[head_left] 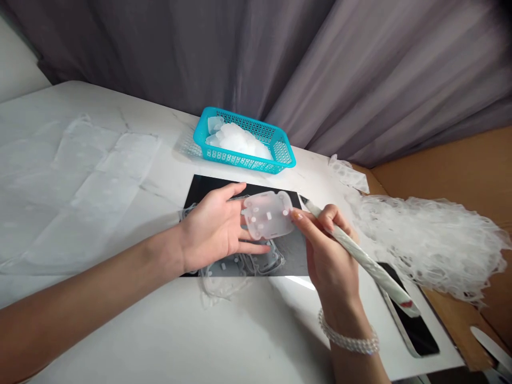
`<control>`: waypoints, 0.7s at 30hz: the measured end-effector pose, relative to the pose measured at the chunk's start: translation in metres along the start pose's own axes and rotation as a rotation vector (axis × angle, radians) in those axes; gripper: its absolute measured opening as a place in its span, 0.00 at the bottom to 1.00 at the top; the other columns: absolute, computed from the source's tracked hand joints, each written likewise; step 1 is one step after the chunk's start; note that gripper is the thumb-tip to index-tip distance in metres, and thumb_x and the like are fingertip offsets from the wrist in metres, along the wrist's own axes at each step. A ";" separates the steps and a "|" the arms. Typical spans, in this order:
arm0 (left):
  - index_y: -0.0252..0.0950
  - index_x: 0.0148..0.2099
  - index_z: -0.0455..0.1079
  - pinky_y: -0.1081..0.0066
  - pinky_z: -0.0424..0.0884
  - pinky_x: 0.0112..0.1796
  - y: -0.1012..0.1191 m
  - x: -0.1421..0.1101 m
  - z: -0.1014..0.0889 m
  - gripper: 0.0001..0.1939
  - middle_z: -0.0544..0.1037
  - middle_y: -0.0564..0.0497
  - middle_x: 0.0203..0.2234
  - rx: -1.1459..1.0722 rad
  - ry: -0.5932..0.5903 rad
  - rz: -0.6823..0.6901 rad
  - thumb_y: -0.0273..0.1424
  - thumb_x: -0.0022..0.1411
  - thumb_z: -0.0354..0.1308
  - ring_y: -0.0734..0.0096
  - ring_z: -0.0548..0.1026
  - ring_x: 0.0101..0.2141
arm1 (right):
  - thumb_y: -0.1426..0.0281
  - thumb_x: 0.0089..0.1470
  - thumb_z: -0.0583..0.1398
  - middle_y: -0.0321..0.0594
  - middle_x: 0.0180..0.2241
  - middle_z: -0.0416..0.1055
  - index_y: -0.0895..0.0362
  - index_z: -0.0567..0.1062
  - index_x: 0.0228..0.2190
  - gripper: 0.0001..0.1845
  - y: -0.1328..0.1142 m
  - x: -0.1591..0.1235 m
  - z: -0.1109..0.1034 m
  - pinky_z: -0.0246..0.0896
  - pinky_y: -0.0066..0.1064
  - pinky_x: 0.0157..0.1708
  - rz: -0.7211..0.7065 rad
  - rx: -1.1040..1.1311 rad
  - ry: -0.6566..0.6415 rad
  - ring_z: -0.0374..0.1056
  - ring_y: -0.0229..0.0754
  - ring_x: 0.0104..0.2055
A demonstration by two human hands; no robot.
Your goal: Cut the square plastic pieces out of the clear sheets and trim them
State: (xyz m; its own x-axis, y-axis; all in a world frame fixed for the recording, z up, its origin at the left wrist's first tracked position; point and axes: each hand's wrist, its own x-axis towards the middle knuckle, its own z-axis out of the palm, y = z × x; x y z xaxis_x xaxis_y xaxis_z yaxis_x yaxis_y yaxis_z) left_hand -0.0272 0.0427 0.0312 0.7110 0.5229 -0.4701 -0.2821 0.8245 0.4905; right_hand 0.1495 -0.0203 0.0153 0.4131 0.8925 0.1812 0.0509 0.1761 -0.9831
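A translucent white moulded plastic piece (269, 216), squarish with small raised bumps, is held up over a black mat (294, 264). My left hand (214, 226) is open, palm up, its spread fingers reaching behind and beneath the piece. The thumb and index finger of my right hand (334, 250) meet the piece's right edge. That same hand grips a slim pen-like tool (370, 265) with a dark tip and a white wrapped handle, slanting down to the right. More clear plastic pieces (224, 274) with ragged rims lie on the mat, partly under my left hand.
Behind the mat stands a blue perforated basket (245, 161) holding a heap of translucent pieces. Clear plastic sheets (92, 186) cover the table's left side. At right are a pile of plastic offcuts (436, 240), a phone (418, 328) and brown cardboard (448, 154). A grey curtain (180, 58) hangs behind.
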 end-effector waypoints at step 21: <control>0.40 0.61 0.66 0.54 0.60 0.62 0.083 0.054 -0.014 0.20 0.70 0.53 0.61 0.728 0.362 1.071 0.30 0.69 0.52 0.57 0.62 0.63 | 0.69 0.60 0.61 0.38 0.29 0.77 0.52 0.55 0.21 0.22 -0.002 -0.032 -0.036 0.71 0.37 0.40 -0.205 -0.409 -0.109 0.77 0.47 0.40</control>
State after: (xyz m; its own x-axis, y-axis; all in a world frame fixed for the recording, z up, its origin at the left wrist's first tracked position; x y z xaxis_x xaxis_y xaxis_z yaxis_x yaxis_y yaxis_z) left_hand -0.0210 0.1424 0.0357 0.1170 0.9536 0.2773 -0.1038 -0.2659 0.9584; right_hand 0.1691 -0.0645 0.0110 0.2604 0.8986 0.3532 0.4844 0.1948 -0.8529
